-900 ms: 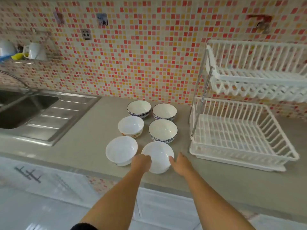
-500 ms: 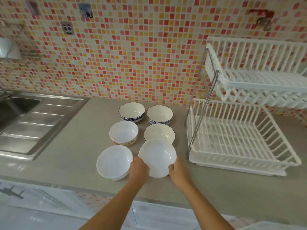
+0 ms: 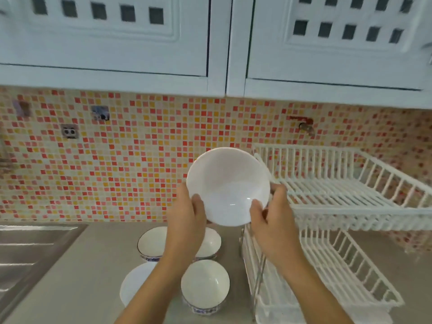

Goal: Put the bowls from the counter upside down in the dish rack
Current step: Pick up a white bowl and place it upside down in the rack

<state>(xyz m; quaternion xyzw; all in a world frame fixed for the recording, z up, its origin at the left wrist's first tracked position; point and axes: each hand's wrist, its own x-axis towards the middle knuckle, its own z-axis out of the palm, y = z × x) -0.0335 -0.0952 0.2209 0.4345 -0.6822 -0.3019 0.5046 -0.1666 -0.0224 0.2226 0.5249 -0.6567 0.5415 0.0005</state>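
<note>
A plain white bowl (image 3: 228,185) is raised in front of the tiled wall, tilted so its inside faces me. My left hand (image 3: 187,211) grips its left rim and my right hand (image 3: 272,213) grips its right rim. Just to its right is the upper tier (image 3: 350,183) of the white dish rack, with the lower tier (image 3: 327,272) beneath. Several more bowls stand upright on the counter under my arms: a blue-rimmed one (image 3: 152,243), another behind my left wrist (image 3: 211,242), a patterned one (image 3: 205,285) and a white one (image 3: 135,284), partly hidden.
The grey counter (image 3: 77,277) runs to a steel sink drainboard (image 3: 25,253) at the left. Pale blue wall cabinets (image 3: 210,43) hang overhead. A wall socket (image 3: 69,131) and a tap fitting (image 3: 306,127) sit on the mosaic backsplash.
Both hands have lifted the white bowl off the counter to the height of the rack's upper tier. My view has tipped upward, showing the cabinets.
</note>
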